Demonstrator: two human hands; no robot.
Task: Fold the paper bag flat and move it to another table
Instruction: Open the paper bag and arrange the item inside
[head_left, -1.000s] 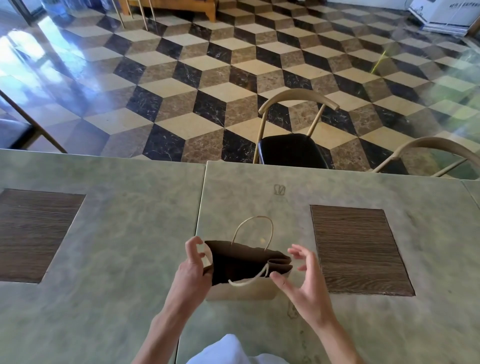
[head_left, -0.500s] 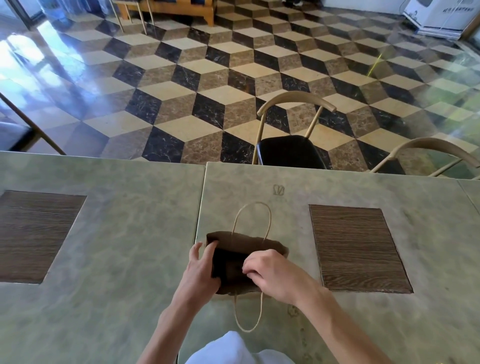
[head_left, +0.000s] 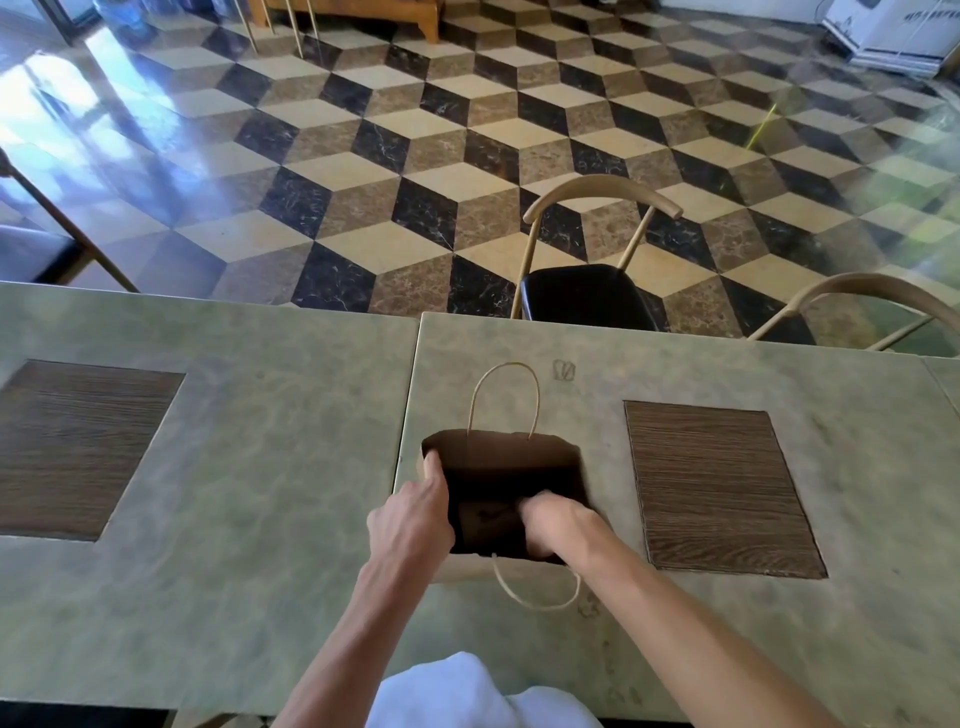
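A brown paper bag (head_left: 501, 457) stands with its mouth wide on the right-hand table (head_left: 857, 597), close to the seam with the left table (head_left: 270, 467). One twine handle (head_left: 503, 366) lies flat on the far side and the other (head_left: 537, 603) hangs over the near side. My left hand (head_left: 415, 512) pinches the bag's left rim, fingers over the edge. Over the near rim, my right hand (head_left: 558, 525) reaches down inside the bag with its fingers curled in the dark interior. What those fingers hold is hidden.
Each table has a dark wood inlay: one (head_left: 719, 488) right of the bag, another (head_left: 78, 447) on the left table. A black-seated chair (head_left: 582, 296) and a second chair (head_left: 872, 296) stand at the far edge, on a patterned tile floor.
The bag's mouth went from half collapsed to spread wide. My right hand moved from beside the bag, over its top, then down inside. My left hand stayed on the left rim.
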